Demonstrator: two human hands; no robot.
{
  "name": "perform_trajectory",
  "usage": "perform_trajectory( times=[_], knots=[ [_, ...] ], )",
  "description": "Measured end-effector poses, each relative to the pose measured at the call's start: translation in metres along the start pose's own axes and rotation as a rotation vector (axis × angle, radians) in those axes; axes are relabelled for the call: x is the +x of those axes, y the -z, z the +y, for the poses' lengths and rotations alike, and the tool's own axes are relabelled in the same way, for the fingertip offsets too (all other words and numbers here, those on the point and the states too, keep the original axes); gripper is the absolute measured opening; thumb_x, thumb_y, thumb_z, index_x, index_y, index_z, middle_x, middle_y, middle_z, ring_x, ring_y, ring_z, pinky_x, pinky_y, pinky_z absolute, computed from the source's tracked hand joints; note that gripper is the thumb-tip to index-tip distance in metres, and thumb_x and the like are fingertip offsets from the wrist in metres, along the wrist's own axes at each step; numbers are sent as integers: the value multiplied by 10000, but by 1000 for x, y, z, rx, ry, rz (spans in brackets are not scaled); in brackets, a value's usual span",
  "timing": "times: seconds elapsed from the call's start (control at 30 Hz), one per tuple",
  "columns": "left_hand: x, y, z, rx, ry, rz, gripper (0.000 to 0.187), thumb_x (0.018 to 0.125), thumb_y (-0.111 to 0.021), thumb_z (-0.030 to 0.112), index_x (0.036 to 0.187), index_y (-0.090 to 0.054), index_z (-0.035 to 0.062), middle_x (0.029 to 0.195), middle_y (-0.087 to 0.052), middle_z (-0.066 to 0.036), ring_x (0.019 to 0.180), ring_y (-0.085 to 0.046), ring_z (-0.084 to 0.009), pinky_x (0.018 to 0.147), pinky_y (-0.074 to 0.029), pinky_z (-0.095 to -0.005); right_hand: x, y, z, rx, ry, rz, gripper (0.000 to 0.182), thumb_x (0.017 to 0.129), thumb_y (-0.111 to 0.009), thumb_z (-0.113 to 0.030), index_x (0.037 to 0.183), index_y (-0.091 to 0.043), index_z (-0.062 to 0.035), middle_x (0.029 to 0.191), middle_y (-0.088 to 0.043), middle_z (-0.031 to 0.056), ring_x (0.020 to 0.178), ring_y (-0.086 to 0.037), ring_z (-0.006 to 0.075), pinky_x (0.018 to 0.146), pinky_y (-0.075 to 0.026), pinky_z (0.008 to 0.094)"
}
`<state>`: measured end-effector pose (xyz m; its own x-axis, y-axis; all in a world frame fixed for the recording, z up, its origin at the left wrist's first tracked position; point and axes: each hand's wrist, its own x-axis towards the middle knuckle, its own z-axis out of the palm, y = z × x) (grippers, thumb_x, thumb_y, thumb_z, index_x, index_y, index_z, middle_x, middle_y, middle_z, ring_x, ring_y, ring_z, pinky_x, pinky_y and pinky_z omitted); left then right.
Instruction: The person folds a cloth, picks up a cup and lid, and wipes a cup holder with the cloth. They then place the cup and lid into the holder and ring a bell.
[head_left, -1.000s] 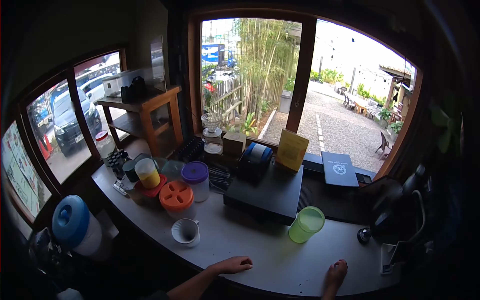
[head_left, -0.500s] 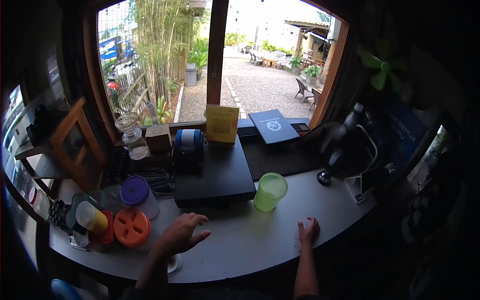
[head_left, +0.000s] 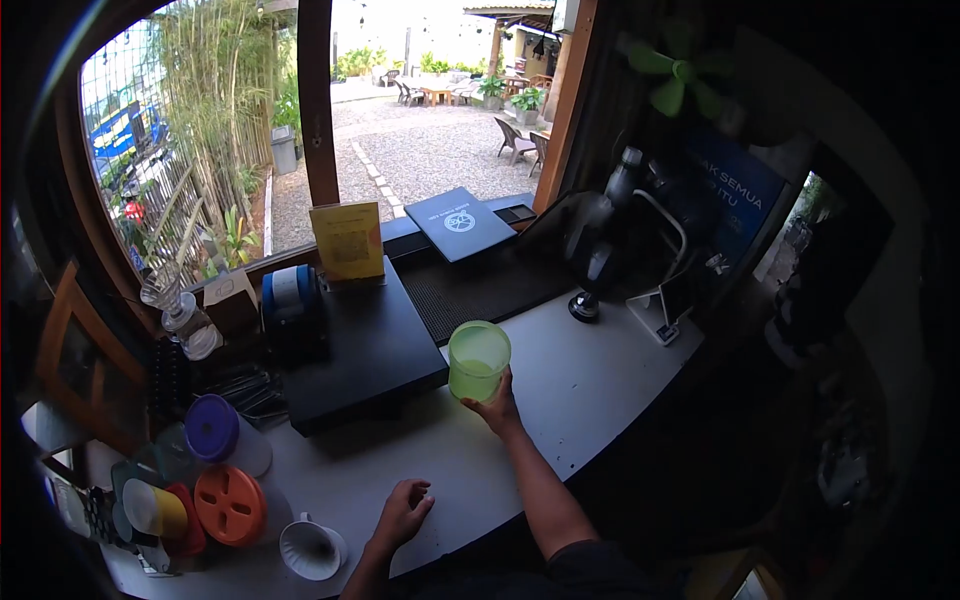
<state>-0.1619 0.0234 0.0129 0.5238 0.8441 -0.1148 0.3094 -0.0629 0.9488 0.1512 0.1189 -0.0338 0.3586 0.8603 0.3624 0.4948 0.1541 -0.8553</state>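
Note:
A translucent light-green plastic container (head_left: pixel 478 352) stands by the right corner of the black cash drawer. My right hand (head_left: pixel 495 405) is closed round its lower right side. Near the counter's front edge is my left hand (head_left: pixel 405 508), empty, with loosely curled fingers and the thumb apart. To its left a white coffee dripper (head_left: pixel 312 550) shows its open cone. Beyond that are a jar with an orange lid (head_left: pixel 228 505) and another with a purple lid (head_left: pixel 212 428).
The black cash drawer (head_left: pixel 365 345) carries a receipt printer (head_left: pixel 290 300) and a yellow sign (head_left: pixel 348 242). A dark blue menu folder (head_left: pixel 459 222) lies by the window. On the right are a metal lever device (head_left: pixel 597 255) and a small tablet stand (head_left: pixel 655 318).
My right hand has moved to the green container and taken hold of it. My left hand has shifted away from the dripper, now more visible. The head view has turned right.

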Motion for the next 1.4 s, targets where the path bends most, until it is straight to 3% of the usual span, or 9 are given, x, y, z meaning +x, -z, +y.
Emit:
perform_trajectory(
  times=[0.13, 0.4, 0.43, 0.57, 0.67, 0.77, 1.03, 1.3, 1.4],
  knots=[
    [17, -8, 9, 21, 42, 68, 265, 889, -679, 137, 1108, -631, -5, 1053, -639, -162, 932, -657, -256, 857, -526, -377, -37, 5, -17, -195, -96, 75, 1149, 792, -831, -301, 1553, -27, 6, 1528, -302, 292, 1418, -351, 414, 1176, -306, 453],
    [74, -89, 27, 463, -80, 360, 153, 832, -663, 205, 923, -680, 83, 940, -669, -71, 925, -596, -269, 868, -404, -413, -49, 50, 8, 364, -238, -144, 502, 949, -640, -140, 1374, -426, 20, 1344, -527, 184, 1316, -493, 258, 1124, -373, 373],
    [79, -101, 31, 515, -59, 425, 137, 826, -658, 209, 897, -679, 93, 928, -669, -59, 920, -589, -264, 862, -390, -412, -47, 64, 11, 439, -261, -198, 335, 973, -604, -114, 1271, -528, 19, 1285, -580, 143, 1256, -541, 208, 1085, -416, 342],
    [90, -122, 49, 665, -25, 593, 106, 821, -639, 191, 827, -638, 85, 874, -653, -67, 897, -591, -268, 852, -403, -423, -28, 137, 41, 405, -248, -318, 215, 983, -598, -160, 1106, -651, 9, 1097, -692, 100, 1014, -677, 167, 948, -508, 304],
    [93, -122, 38, 657, -50, 655, 101, 818, -629, 177, 822, -632, 76, 849, -645, -81, 871, -596, -285, 850, -416, -422, -1, 190, 74, 474, -297, -326, 180, 1002, -546, -127, 1095, -608, 13, 1038, -667, 111, 968, -679, 195, 909, -536, 333],
    [93, -124, 44, 647, -33, 719, 111, 819, -614, 149, 812, -622, 38, 819, -631, -125, 832, -596, -318, 842, -441, -429, 20, 213, 88, 916, -583, -282, 160, 1006, -513, -116, 1080, -577, 9, 1032, -640, 136, 909, -676, 230, 897, -560, 387],
    [100, -132, 43, 731, 23, 782, 100, 814, -591, 114, 823, -605, 15, 800, -605, -161, 801, -578, -356, 809, -465, -444, 4, 217, 88, 772, -430, -343, 150, 1003, -539, -134, 1003, -606, 0, 886, -649, 71, 817, -660, 159, 827, -567, 335],
    [108, -158, 47, 825, 67, 841, 30, 811, -600, 69, 804, -595, 40, 638, -531, -125, 613, -525, -320, 645, -435, -439, -13, 285, 116, 1059, -769, -698, 223, 1049, -492, -162, 1187, -545, 6, 1135, -614, 112, 1014, -643, 184, 936, -530, 349],
    [143, -220, 56, 700, -194, 735, 39, 773, -622, 46, 793, -589, 52, 597, -482, -89, 558, -497, -273, 555, -407, -402, -26, 355, 123, 1261, -934, -752, 251, 1060, -468, -204, 1177, -563, -3, 1183, -619, 114, 1062, -640, 190, 949, -527, 360]
  ],
)
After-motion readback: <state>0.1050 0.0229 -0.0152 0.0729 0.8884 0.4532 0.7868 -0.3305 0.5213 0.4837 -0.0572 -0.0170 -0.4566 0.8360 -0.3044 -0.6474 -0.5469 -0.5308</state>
